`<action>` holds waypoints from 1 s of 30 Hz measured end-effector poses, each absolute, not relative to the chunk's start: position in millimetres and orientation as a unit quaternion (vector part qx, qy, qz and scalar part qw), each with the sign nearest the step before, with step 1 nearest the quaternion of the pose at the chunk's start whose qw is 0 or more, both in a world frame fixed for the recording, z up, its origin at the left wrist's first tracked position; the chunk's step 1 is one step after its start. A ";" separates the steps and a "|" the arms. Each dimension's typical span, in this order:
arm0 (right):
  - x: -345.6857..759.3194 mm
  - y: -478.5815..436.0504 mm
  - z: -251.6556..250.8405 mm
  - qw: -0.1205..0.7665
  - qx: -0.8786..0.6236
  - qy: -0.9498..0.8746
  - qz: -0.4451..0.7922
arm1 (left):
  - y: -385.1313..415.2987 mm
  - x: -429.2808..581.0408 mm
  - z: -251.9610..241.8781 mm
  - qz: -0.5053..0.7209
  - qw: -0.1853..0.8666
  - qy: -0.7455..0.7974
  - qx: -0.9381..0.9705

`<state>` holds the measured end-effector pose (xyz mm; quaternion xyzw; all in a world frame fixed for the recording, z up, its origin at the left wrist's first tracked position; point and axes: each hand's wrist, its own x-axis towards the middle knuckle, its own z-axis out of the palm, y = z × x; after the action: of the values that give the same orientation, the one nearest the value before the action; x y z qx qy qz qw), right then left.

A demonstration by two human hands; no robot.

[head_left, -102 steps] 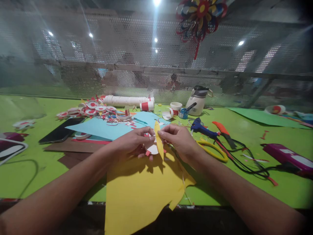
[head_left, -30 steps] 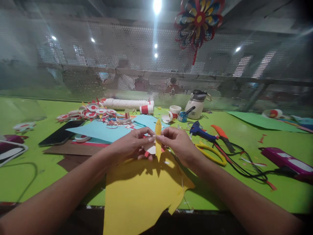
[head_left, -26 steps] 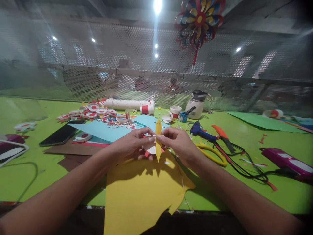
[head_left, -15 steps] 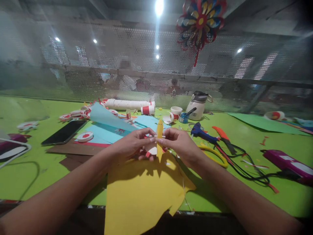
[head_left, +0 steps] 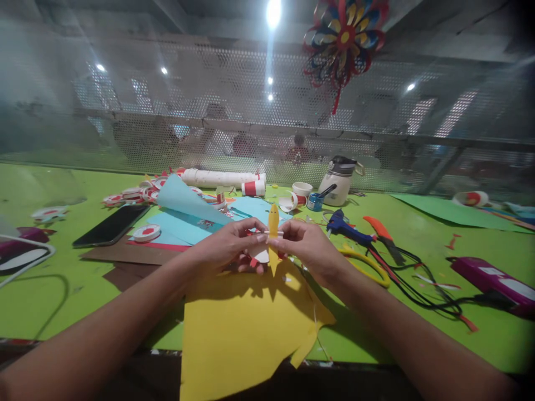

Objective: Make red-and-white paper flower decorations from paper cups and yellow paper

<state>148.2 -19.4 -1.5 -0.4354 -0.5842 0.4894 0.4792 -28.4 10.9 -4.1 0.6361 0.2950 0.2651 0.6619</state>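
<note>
Between my two hands stands a narrow yellow paper cutout point(head_left: 273, 218) with small dark marks near its rounded top and a pointed lower end. A thin pale strip crosses its middle. My left hand point(head_left: 234, 245) is closed, thumb and fingers pinching the cutout's left side around the strip. Under its fingers shows a white and red cup piece point(head_left: 261, 255), partly hidden. On the other side, my right hand point(head_left: 307, 245) pinches the cutout with thumb and index finger. Below both hands lies a torn-edged yellow paper sheet point(head_left: 234, 328), hanging over the table's front edge.
A phone point(head_left: 111, 225), brown card point(head_left: 121, 253) and blue paper point(head_left: 179, 203) lie left. On the right are yellow-handled scissors point(head_left: 368, 267), a blue glue gun point(head_left: 349, 228), an orange cutter point(head_left: 378, 231) and black cords. A flask point(head_left: 336, 184) and paper cups point(head_left: 253, 188) stand behind.
The whole view has shifted very slightly. Both hands keep the same hold on the yellow cutout, and the pale strip across it looks a little tilted or turned.
</note>
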 end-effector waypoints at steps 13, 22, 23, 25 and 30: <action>156.7 -12.5 -6.8 0.494 -0.373 -0.579 0.530 | 10.0 -34.1 -0.4 0.271 0.710 0.264 0.593; 155.9 -14.8 0.1 0.528 -0.375 -0.559 0.518 | 9.4 -37.3 2.8 0.262 0.713 0.237 0.606; 156.0 -15.2 1.4 0.531 -0.373 -0.552 0.524 | 9.5 -37.4 2.6 0.266 0.704 0.243 0.612; 156.1 -16.5 3.6 0.528 -0.368 -0.541 0.541 | 9.6 -36.9 2.1 0.278 0.684 0.266 0.619; 154.0 -20.9 3.9 0.486 -0.387 -0.550 0.558 | 10.8 -33.9 -0.9 0.292 0.657 0.293 0.630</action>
<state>154.0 -20.9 3.9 -0.3867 -0.5498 0.5583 0.4862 -33.9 10.8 -0.9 0.6298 0.2934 0.2917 0.6574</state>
